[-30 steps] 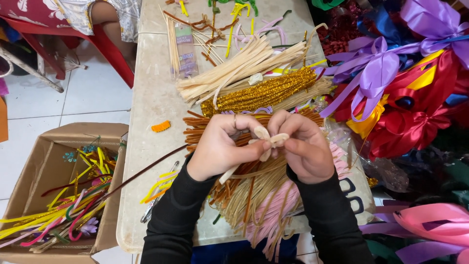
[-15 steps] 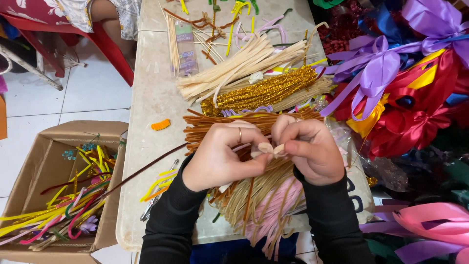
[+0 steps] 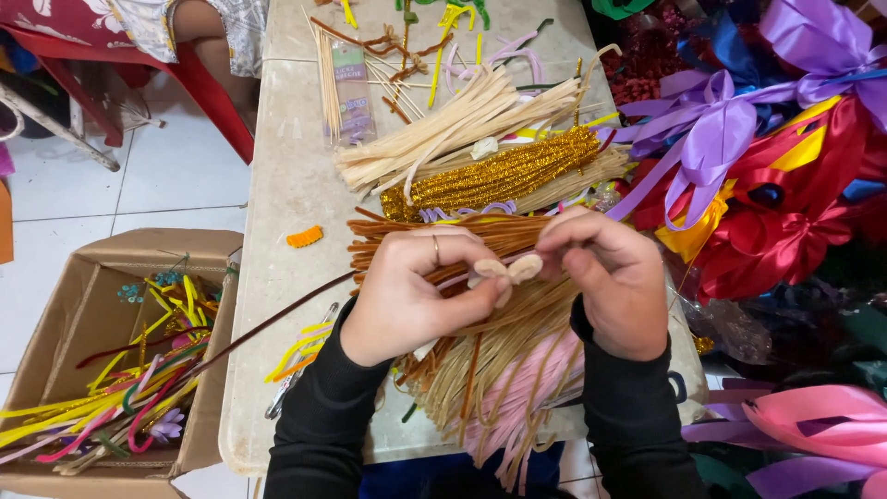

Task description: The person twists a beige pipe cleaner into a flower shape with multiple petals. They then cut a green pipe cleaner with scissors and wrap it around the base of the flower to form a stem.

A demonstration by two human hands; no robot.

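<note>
Left hand: the left hand (image 3: pixel 411 296), in a black sleeve and with a ring, pinches one end of a small beige looped piece (image 3: pixel 508 270) between thumb and fingers.
Right hand: the right hand (image 3: pixel 610 277) grips the other end of the same piece with curled fingers; the two hands meet just above the table.
Piece: it is held in the air over the tan and brown fuzzy wire bundle (image 3: pixel 490 342), not lying on anything.
Near edge: a pink fuzzy wire bundle (image 3: pixel 527 407) hangs over the front edge of the table (image 3: pixel 277 203).
Surface: the table is pale and worn; a long dark red wire (image 3: pixel 268 323) runs from under the left hand out past the left edge.
Middle: a small orange curl (image 3: pixel 304 237) lies alone on a bare part; a glittery gold bundle (image 3: pixel 490 176) lies behind the hands.
Far end: cream strips (image 3: pixel 443 125) and a packet of thin sticks (image 3: pixel 349 88) lie further back.
Room: white floor tiles; a cardboard box (image 3: pixel 74 268) with yellow and pink wires stands on the floor at the left; purple and red ribbon bows (image 3: pixel 758 157) fill the right side.
Hidden: the exact shape of the piece is hard to make out between the fingers; a person on a red chair (image 3: pixel 185 65) is cut off by the top edge.
</note>
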